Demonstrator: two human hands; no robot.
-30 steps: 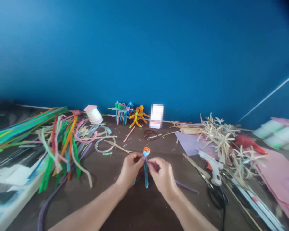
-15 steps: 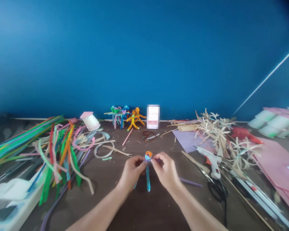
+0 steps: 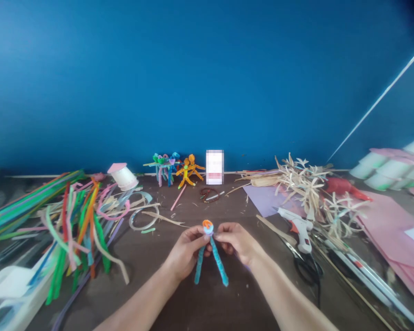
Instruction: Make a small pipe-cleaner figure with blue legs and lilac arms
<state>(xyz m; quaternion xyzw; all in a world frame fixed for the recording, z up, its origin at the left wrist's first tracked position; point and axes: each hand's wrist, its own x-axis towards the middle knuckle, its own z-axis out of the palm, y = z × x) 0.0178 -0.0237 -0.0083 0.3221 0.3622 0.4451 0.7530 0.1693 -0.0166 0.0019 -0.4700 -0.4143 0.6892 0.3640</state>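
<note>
Between my hands is a small pipe-cleaner figure (image 3: 220, 263) with an orange and pale-blue head and two blue legs that hang down and apart. My left hand (image 3: 189, 246) is closed, pinching the figure just below its head. From the other side my right hand (image 3: 236, 241) is closed too, its thumb and forefinger at the figure's neck; a bit of purple shows there. My fingers hide most of the figure's middle. Finished-looking orange pipe-cleaner figures (image 3: 186, 172) stand at the back, beside green, pink and blue ones (image 3: 165, 168).
Loose pipe cleaners (image 3: 71, 225) are heaped at left near a white cup with a pink top (image 3: 124, 177). To the right lie a glue gun (image 3: 301, 230), black-handled scissors (image 3: 305, 271), straw-coloured stars (image 3: 305, 186) and pink sheets (image 3: 388, 234). A beaded loop (image 3: 209, 195) lies ahead.
The figure has turned and tipped, so both blue legs now show spread apart. My hands have shifted slightly, still pinching at its neck. The whole view has moved a little.
</note>
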